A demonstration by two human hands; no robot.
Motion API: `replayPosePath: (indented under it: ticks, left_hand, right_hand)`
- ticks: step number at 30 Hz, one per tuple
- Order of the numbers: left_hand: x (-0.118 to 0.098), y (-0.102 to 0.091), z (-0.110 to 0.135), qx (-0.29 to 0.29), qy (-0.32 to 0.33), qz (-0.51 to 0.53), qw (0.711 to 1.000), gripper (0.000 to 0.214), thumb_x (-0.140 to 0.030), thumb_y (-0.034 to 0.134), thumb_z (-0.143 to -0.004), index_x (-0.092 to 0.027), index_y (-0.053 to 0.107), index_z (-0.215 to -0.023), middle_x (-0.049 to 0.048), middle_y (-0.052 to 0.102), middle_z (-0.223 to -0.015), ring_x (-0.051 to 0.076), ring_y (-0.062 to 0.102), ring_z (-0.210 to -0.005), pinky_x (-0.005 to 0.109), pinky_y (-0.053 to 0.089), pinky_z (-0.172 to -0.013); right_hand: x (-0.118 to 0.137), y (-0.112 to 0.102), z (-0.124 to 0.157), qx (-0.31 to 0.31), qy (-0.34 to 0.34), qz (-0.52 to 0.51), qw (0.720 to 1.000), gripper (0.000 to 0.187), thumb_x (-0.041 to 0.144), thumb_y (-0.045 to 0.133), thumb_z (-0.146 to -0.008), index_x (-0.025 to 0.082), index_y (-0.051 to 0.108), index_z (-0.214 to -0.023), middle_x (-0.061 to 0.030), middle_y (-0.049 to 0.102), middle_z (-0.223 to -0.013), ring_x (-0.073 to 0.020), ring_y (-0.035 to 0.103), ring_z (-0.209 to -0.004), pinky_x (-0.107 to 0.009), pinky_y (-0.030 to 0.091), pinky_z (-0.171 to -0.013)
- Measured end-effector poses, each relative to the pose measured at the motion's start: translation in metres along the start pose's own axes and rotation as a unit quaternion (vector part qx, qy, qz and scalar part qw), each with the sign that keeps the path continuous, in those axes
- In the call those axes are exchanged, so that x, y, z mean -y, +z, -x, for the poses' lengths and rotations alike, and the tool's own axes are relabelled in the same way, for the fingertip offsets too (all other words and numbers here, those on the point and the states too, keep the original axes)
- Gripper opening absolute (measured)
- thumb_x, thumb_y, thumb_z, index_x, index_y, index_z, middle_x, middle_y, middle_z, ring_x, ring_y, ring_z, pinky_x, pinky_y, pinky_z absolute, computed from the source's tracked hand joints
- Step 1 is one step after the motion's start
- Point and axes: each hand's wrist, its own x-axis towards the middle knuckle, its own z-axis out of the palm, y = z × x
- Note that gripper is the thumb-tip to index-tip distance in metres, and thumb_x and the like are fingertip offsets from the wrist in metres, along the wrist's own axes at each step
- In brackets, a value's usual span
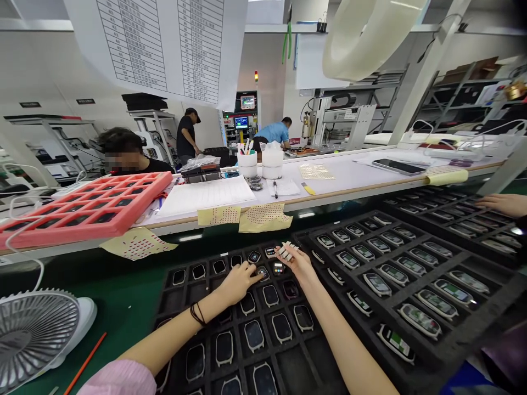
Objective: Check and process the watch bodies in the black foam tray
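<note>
Blk tray [292,373] on green desk [123,299], co-workers [189,134] in bg

On my feed, L hand's [236,282] fingers, loosely spread, touch a lit watch [264,270] in the tray; R hand's [300,266] grip small wht pcs [288,250] nearby. Wht shelf [348,169] beyond w/ papers [208,195], pink foam tray [140,203]; fan [33,332] far L.

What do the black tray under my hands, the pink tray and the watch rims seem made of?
Black tray: probably dense foam; matte, thick dividers.
Pink tray: likely foam too; thick, matte walls, slightly uneven.
Watches: pale, smooth rims, perhaps metal, though silvery plastic could look alike.
</note>
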Motion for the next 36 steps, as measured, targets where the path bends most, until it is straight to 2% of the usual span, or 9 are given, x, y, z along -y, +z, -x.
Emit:
replayPosePath:
  ticks: [3,7,9,15,18,22,26,30,36]
  left_hand:
    - [0.001,-0.007,-0.003,-0.012,0.004,0.022,1.0,0.058,-0.003,0.039,-0.084,-0.032,0.046,-0.134,0.0071,0.05,-0.109,0.022,0.042,-0.093,0.032,0.043,-0.078]
    - [0.019,-0.01,-0.017,-0.024,-0.089,0.024,0.995,0.057,-0.003,0.035,-0.086,-0.031,0.046,-0.134,0.0072,0.049,-0.107,0.021,0.042,-0.09,0.031,0.043,-0.077]
    - [0.029,-0.008,-0.026,-0.018,-0.112,0.017,0.993,0.057,-0.003,0.034,-0.086,-0.029,0.047,-0.134,0.0082,0.05,-0.106,0.022,0.042,-0.089,0.032,0.043,-0.076]
    - [0.039,0.0,-0.045,-0.003,-0.123,0.001,0.992,0.056,-0.003,0.039,-0.083,-0.026,0.05,-0.133,0.0111,0.05,-0.107,0.025,0.043,-0.092,0.034,0.043,-0.073]
    - [0.038,0.003,-0.042,0.005,-0.106,-0.005,0.994,0.056,-0.004,0.04,-0.083,-0.025,0.048,-0.133,0.0115,0.05,-0.109,0.026,0.043,-0.095,0.035,0.043,-0.074]
    - [0.036,0.002,-0.024,0.02,-0.067,-0.006,0.998,0.058,-0.004,0.042,-0.082,-0.03,0.047,-0.134,0.0088,0.05,-0.109,0.024,0.043,-0.095,0.034,0.042,-0.076]
    - [0.026,-0.006,-0.006,0.002,-0.049,0.001,0.999,0.061,-0.002,0.04,-0.082,-0.032,0.045,-0.135,0.0071,0.049,-0.108,0.022,0.042,-0.092,0.032,0.042,-0.078]
    - [0.013,-0.011,-0.007,0.008,-0.05,-0.002,0.999,0.06,-0.003,0.04,-0.083,-0.033,0.044,-0.135,0.0078,0.049,-0.11,0.023,0.042,-0.093,0.032,0.042,-0.075]
    - [0.0,-0.004,-0.008,0.012,-0.03,-0.011,0.999,0.056,-0.004,0.041,-0.084,-0.027,0.044,-0.135,0.0102,0.051,-0.109,0.025,0.043,-0.096,0.033,0.042,-0.074]
  right_hand:
    - [0.0,0.0,0.0,-0.005,-0.002,-0.003,1.0,0.033,0.027,0.088,-0.05,0.014,0.07,-0.074,-0.0102,0.073,-0.078,-0.025,0.07,-0.079,-0.041,0.057,-0.083]
    - [0.0,-0.001,0.001,-0.007,-0.005,-0.003,1.0,0.037,0.029,0.09,-0.046,0.013,0.07,-0.073,-0.0101,0.074,-0.077,-0.0248,0.071,-0.078,-0.039,0.059,-0.08]
    - [-0.001,-0.001,0.001,-0.006,-0.005,-0.001,1.0,0.036,0.028,0.09,-0.046,0.013,0.071,-0.073,-0.0101,0.074,-0.076,-0.0252,0.071,-0.078,-0.04,0.059,-0.079]
    - [-0.003,-0.001,-0.001,-0.003,-0.003,0.011,1.0,0.033,0.026,0.089,-0.047,0.014,0.07,-0.071,-0.0109,0.073,-0.076,-0.0266,0.071,-0.077,-0.044,0.058,-0.082]
    - [-0.003,0.0,-0.001,-0.003,-0.006,0.013,1.0,0.034,0.027,0.09,-0.046,0.013,0.07,-0.071,-0.0113,0.073,-0.075,-0.0267,0.071,-0.077,-0.043,0.058,-0.082]
    - [-0.003,0.0,-0.001,-0.002,-0.01,0.01,1.0,0.036,0.028,0.09,-0.045,0.012,0.071,-0.071,-0.0103,0.074,-0.075,-0.0269,0.071,-0.077,-0.044,0.058,-0.081]
    - [-0.005,0.0,0.0,0.003,-0.013,0.006,1.0,0.038,0.029,0.09,-0.045,0.011,0.071,-0.072,-0.0098,0.074,-0.073,-0.0267,0.071,-0.076,-0.044,0.058,-0.08]
    - [-0.007,0.0,0.001,0.006,-0.018,0.007,1.0,0.037,0.03,0.09,-0.045,0.013,0.071,-0.073,-0.0077,0.074,-0.073,-0.0259,0.071,-0.076,-0.044,0.058,-0.081]
    - [-0.007,0.0,0.001,-0.007,-0.019,0.019,1.0,0.04,0.029,0.09,-0.043,0.011,0.071,-0.073,-0.0102,0.073,-0.073,-0.0246,0.071,-0.071,-0.041,0.06,-0.075]
